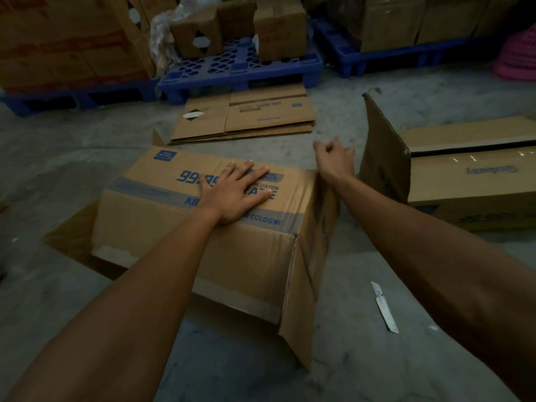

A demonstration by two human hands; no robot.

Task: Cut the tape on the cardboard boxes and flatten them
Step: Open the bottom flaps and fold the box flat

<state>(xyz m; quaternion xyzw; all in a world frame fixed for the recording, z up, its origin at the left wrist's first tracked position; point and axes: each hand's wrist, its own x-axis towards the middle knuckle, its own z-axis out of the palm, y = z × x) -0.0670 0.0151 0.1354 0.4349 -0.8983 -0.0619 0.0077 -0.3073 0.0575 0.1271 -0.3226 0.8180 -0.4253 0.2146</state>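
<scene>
Dim and blurred; print on cardboard box (203, 227) partly covered, its far right end hidden behind right hand (333, 163). Left hand (235, 192) flat, fingers spread, pressing box top on floor. Right fingers curled; whether gripping a flap, impossible to tell. Knife (384, 307) lying on floor (58, 175) beside box.

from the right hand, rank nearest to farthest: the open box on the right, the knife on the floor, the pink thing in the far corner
Measured from the right hand, in the head view:
1. Open box: just right of the hand, its raised flap close beside it.
2. Knife: on the floor, back toward the person, under the right forearm.
3. Pink thing: far upper right, beside the blue pallet.
</scene>
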